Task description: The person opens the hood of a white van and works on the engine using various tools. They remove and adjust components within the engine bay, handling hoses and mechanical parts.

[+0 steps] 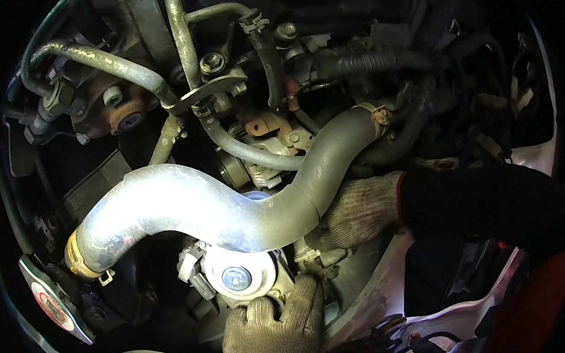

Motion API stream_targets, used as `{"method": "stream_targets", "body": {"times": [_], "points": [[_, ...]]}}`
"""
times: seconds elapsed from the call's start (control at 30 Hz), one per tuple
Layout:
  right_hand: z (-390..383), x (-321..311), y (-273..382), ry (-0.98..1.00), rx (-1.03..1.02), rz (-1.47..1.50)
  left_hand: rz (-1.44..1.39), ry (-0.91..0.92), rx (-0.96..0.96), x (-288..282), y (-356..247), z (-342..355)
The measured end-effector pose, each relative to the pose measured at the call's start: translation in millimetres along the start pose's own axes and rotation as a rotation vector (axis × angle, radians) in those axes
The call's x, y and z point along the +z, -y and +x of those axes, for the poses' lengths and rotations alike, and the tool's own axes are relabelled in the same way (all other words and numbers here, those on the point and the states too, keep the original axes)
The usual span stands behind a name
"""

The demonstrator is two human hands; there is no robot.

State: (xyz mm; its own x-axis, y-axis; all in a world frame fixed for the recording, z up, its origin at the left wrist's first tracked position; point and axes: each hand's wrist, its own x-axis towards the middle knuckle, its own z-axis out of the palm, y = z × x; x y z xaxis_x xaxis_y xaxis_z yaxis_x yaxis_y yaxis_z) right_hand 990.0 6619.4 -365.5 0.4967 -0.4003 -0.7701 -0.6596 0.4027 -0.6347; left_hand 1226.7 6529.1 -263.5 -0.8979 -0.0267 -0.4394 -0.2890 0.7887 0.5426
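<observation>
A thick grey hose curves across the middle of an engine bay, with a clamp at each end. Beneath its bend sits a round pale housing with a blue centre, brightly lit. My left hand, in a knitted glove, comes up from the lower edge, its fingers bent over the near rim of this housing. From the right, my gloved right hand reaches in beside the hose. Its fingers are pressed together close to a small brass-toned fitting; the hose and shadow partly hide what they hold.
A radiator cap with a metal plate stands at the left rim. Metal pipes and a rubber hose cross the far side. A ribbed conduit runs at the far right. The pale body edge curves along the near side.
</observation>
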Motion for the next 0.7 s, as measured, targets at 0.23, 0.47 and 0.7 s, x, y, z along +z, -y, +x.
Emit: {"method": "stream_targets", "body": {"times": [0.23,0.47,0.7], "points": [[8.2,0.0,4.1,0.055,-0.052,-0.1,-0.032,0.008,-0.007,2.6,-0.1,-0.8],[9.8,6.5,3.7,0.036,0.07,-0.099,-0.058,0.007,-0.009,2.0,-1.7,-0.4],[6.2,-4.7,18.0,0.077,0.104,-0.181,-0.063,-0.011,0.007,0.8,-0.7,-4.4]]}}
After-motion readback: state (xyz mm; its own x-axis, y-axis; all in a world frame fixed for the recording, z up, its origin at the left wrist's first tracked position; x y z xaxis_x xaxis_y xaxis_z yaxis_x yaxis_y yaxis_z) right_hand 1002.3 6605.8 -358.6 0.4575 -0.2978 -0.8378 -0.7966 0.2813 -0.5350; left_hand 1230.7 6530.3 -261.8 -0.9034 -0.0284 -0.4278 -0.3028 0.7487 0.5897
